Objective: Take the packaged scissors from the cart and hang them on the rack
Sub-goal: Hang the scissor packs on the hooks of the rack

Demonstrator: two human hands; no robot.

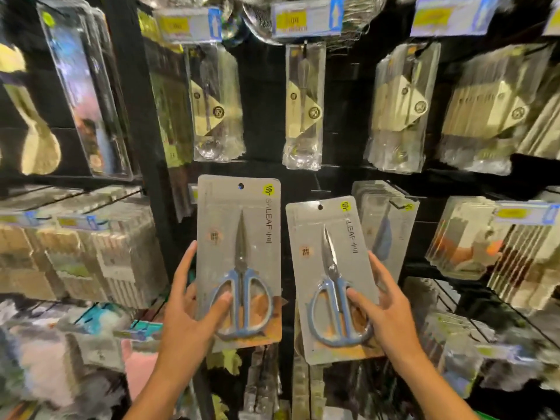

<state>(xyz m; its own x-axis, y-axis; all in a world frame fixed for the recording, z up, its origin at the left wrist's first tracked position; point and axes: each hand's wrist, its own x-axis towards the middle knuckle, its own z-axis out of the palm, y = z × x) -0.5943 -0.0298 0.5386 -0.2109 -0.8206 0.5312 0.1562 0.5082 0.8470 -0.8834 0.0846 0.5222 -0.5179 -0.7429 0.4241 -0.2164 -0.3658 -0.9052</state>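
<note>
Each hand grips 1 "LEAF"-labelled scissors pack [239,256].

Two scissors packs held up side by side in front of the rack [266,122]: left pack [238,237] in left hand [188,313], right pack [330,268] in right hand [391,316], sitting lower. Behind right pack, to its right, a hung stack of packs [391,216]. Above both, rows of bagged utensils [216,101] w/ price tags [307,18] over them.
</note>
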